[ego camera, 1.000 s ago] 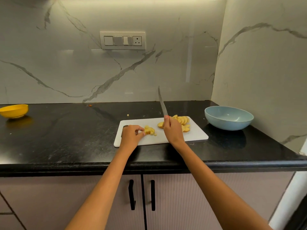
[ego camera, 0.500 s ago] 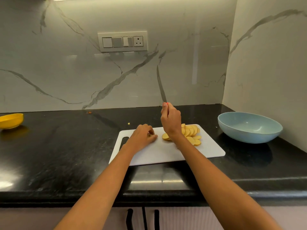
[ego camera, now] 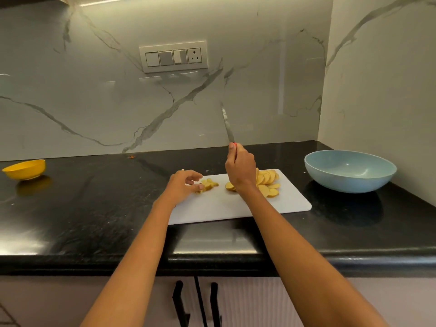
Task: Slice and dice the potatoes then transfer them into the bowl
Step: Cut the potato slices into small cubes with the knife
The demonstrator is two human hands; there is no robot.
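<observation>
A white cutting board lies on the black counter. Round potato slices are fanned out on its right part, partly hidden behind my right hand. That hand grips a knife whose blade points up and away. A small heap of cut potato pieces lies on the board's left part. My left hand rests beside the heap, thumb touching it, fingers loosely spread. A pale blue bowl stands to the right of the board and holds nothing.
A yellow bowl sits far left on the counter. A marble wall with a switch plate rises behind, and a side wall stands close behind the blue bowl. Cabinet doors with black handles lie below the counter edge.
My left hand has opened from covering the cut pieces, so the heap shows again. The knife stays raised in my right hand. The camera has shifted a little.
</observation>
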